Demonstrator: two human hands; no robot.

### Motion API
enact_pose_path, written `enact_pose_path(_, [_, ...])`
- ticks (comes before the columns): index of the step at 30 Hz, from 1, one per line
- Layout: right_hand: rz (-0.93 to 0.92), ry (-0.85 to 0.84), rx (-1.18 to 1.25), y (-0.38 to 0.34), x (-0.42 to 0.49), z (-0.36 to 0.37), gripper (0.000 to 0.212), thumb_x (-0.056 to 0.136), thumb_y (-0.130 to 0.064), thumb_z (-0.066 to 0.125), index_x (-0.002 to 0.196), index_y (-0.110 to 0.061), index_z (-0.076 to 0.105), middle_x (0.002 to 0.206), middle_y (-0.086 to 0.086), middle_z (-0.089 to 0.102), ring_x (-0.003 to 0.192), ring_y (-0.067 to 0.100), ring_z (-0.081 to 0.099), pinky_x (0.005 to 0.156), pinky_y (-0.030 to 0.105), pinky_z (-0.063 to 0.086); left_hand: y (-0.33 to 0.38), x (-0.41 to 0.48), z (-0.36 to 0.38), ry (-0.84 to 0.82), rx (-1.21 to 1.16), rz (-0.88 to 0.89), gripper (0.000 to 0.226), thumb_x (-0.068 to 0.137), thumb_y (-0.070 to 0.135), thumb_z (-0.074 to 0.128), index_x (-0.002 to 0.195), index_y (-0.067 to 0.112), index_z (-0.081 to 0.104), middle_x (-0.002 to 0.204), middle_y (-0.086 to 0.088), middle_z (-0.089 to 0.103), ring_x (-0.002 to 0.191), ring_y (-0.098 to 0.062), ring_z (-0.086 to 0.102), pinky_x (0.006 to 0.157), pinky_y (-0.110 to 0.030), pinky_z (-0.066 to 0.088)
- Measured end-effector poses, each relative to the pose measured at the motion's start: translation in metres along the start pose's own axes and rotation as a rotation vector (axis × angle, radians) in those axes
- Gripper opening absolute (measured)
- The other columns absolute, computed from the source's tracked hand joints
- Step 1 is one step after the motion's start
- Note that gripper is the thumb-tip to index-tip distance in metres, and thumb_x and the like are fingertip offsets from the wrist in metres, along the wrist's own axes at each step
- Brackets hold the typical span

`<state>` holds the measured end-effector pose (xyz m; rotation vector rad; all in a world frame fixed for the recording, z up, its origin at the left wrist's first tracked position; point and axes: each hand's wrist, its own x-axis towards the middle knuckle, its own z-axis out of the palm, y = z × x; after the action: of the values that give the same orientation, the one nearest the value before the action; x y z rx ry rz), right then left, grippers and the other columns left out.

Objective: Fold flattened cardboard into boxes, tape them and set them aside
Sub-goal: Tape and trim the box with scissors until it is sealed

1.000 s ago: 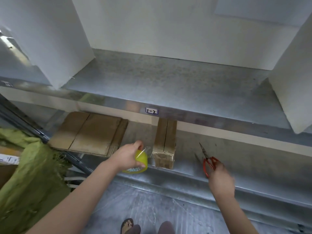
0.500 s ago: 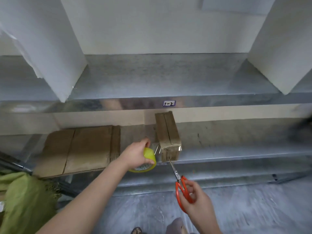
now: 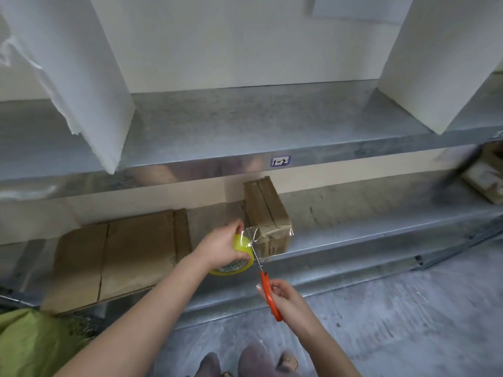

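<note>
A small brown cardboard box (image 3: 265, 210) stands on the lower metal shelf (image 3: 353, 235), near its front edge. Clear tape (image 3: 254, 234) stretches from the box's near end to a yellow tape roll (image 3: 241, 255). My left hand (image 3: 220, 246) grips that roll just left of the box. My right hand (image 3: 283, 297) holds orange-handled scissors (image 3: 268, 292) below the shelf edge. Their blades point up and meet the tape strip between roll and box. A stack of flattened cardboard (image 3: 122, 257) lies on the same shelf to the left.
The upper shelf (image 3: 245, 131) carries two tall white panels, one on the left (image 3: 81, 63) and one on the right (image 3: 441, 58). Green cloth (image 3: 32, 341) lies at the lower left. More cardboard (image 3: 484, 178) shows at the far right. My feet (image 3: 245, 363) are on the grey floor.
My right hand brought the scissors from the right side of the shelf to the tape strip beside the roll. The left hand kept the roll beside the box.
</note>
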<state>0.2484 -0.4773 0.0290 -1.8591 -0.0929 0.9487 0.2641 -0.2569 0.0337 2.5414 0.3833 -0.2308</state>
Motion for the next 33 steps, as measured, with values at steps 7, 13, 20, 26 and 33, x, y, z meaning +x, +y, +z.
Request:
enact_pose_path(7, [0.020,0.043,0.057,0.002,0.011,0.002,0.023,0.087,-0.046,0.066,0.097,-0.025,0.066,0.074,-0.008,0.061,0.068,0.007,0.056,0.071,0.023,0.042,0.000,0.001,-0.001,-0.019,-0.016,0.025,0.062,0.066,0.048,0.082,0.104,0.026,0.039,0.101,-0.001,0.059,0.089,-0.020,0.056,0.068,-0.029,0.040])
enact_pose_path(13, [0.002,0.033,0.041,0.001,0.017,-0.002,0.019,0.085,-0.044,0.069,0.095,-0.027,0.069,0.072,-0.008,0.062,0.068,0.007,0.057,0.069,0.024,0.046,0.001,0.002,0.000,-0.010,-0.002,0.037,0.064,0.066,0.048,0.082,0.109,0.025,0.040,0.096,0.005,0.052,0.086,-0.017,0.052,0.066,-0.027,0.037])
enact_pose_path(20, [-0.023,0.047,-0.026,0.003,0.022,-0.005,0.017,0.086,-0.040,0.069,0.094,-0.025,0.069,0.068,-0.005,0.060,0.060,0.009,0.056,0.060,0.025,0.050,0.002,0.004,0.005,-0.025,0.015,0.079,0.061,0.067,0.046,0.082,0.100,0.023,0.036,0.088,0.004,0.051,0.080,-0.018,0.048,0.061,-0.030,0.032])
enact_pose_path(26, [-0.058,0.150,-0.361,0.008,0.033,-0.007,0.043,0.073,-0.074,0.062,0.087,-0.034,0.059,0.066,-0.010,0.060,0.070,0.005,0.061,0.064,0.024,0.048,0.002,0.007,0.009,-0.036,0.035,0.067,0.062,0.068,0.046,0.081,0.102,0.025,0.034,0.098,0.003,0.053,0.087,-0.017,0.050,0.067,-0.029,0.037])
enact_pose_path(33, [-0.170,0.150,-0.556,0.041,0.037,-0.039,0.060,0.067,-0.080,0.054,0.114,-0.043,0.051,0.110,-0.022,0.059,0.103,-0.001,0.057,0.088,0.027,0.050,-0.002,0.009,0.010,-0.018,-0.004,0.011,0.081,0.068,0.049,0.080,0.130,0.020,0.039,0.132,-0.004,0.054,0.114,-0.022,0.054,0.090,-0.031,0.045])
